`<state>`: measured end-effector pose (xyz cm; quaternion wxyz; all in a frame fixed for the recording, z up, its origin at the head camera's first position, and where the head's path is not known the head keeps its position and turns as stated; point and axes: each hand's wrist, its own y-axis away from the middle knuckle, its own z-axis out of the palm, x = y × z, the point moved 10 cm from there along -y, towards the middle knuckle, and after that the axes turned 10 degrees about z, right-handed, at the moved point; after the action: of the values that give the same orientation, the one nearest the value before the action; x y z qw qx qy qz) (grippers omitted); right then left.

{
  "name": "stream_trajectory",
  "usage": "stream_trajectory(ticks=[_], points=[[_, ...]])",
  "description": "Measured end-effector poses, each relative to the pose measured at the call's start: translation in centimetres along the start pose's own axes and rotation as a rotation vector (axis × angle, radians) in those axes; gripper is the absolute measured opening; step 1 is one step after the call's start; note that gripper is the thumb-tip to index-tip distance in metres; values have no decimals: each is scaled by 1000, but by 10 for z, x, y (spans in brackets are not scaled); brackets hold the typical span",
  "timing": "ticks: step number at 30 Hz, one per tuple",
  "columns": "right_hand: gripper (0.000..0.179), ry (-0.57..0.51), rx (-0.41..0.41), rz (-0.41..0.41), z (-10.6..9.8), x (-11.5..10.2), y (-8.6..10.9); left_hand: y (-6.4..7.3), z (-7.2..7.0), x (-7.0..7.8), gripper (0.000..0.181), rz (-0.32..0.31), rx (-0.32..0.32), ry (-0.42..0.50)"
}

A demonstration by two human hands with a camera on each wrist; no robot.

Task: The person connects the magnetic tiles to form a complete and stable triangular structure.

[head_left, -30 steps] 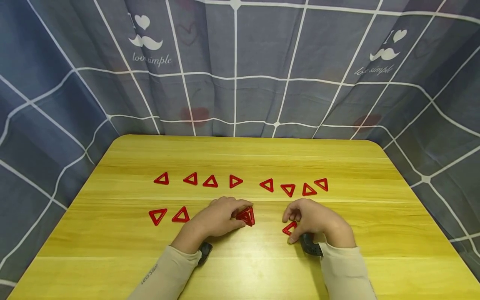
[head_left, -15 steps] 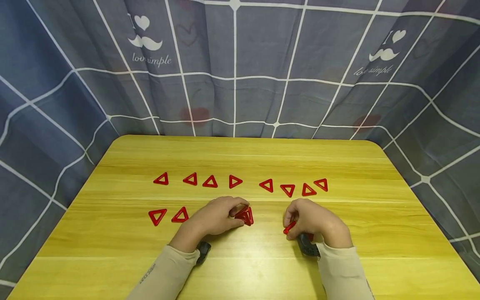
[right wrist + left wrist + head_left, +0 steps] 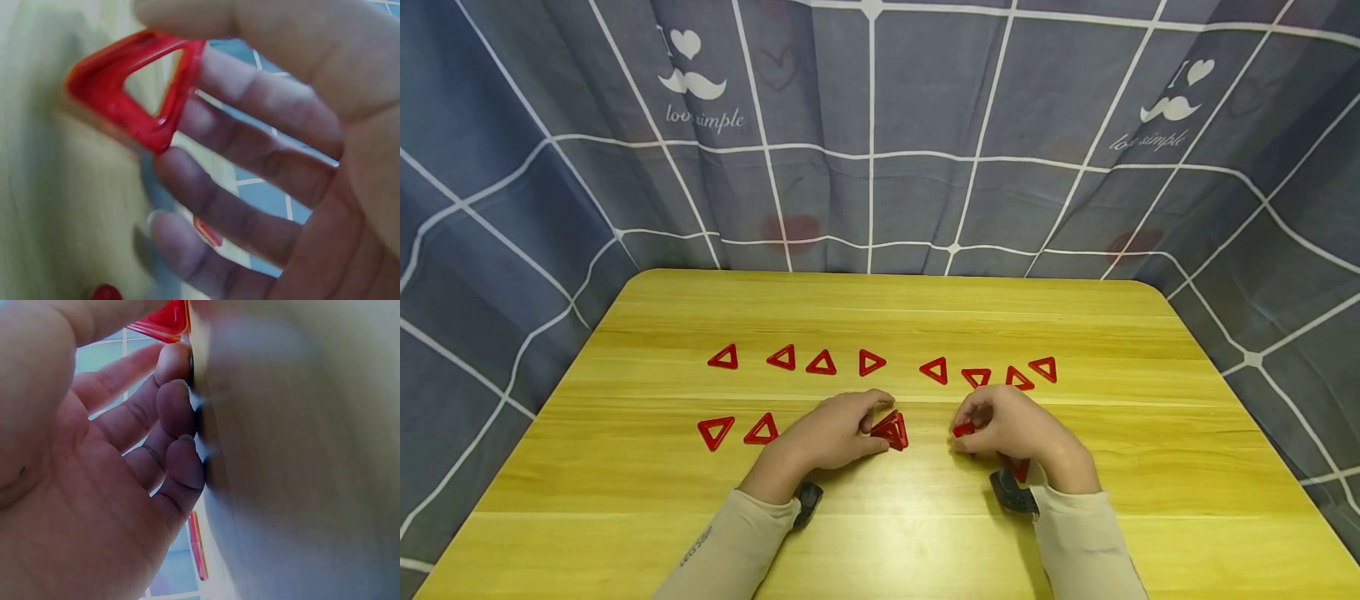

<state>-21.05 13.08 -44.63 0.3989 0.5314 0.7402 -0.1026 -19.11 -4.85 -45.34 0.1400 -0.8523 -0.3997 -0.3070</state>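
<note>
In the head view my left hand [image 3: 823, 440] holds a small upright pyramid of red triangle tiles [image 3: 893, 432] between thumb and forefinger. The left wrist view catches a corner of that pyramid [image 3: 167, 324] at the top, with the other fingertips resting on the table. My right hand [image 3: 1018, 423] pinches one hollow red triangle tile [image 3: 962, 430] by thumb and fingers, just right of the pyramid. That same tile [image 3: 128, 94] is large in the right wrist view, tilted, close over the tabletop. Another red tile [image 3: 1019, 469] lies partly hidden beneath the right wrist.
Several red triangle tiles lie flat in a row across the table [image 3: 880, 308], from a left tile [image 3: 724, 357] to a right tile [image 3: 1043, 369]. Two more, one tile [image 3: 716, 432] and its neighbour [image 3: 762, 428], lie left of my left hand. A grey checked curtain [image 3: 925, 200] surrounds the table.
My right hand has taken hold of a tile from the table, tipped it up and moved it slightly left and away from me. My left hand has stayed at the pyramid.
</note>
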Motion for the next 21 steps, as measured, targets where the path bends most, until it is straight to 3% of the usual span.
stream_trajectory(ticks=[8,21], points=[[17,-119,8,-88,2,-9,-6,0,1,-1,45,-12,1,5],[20,-173,15,-185,19,-27,-16,1,-1,-2,40,-25,12,38]])
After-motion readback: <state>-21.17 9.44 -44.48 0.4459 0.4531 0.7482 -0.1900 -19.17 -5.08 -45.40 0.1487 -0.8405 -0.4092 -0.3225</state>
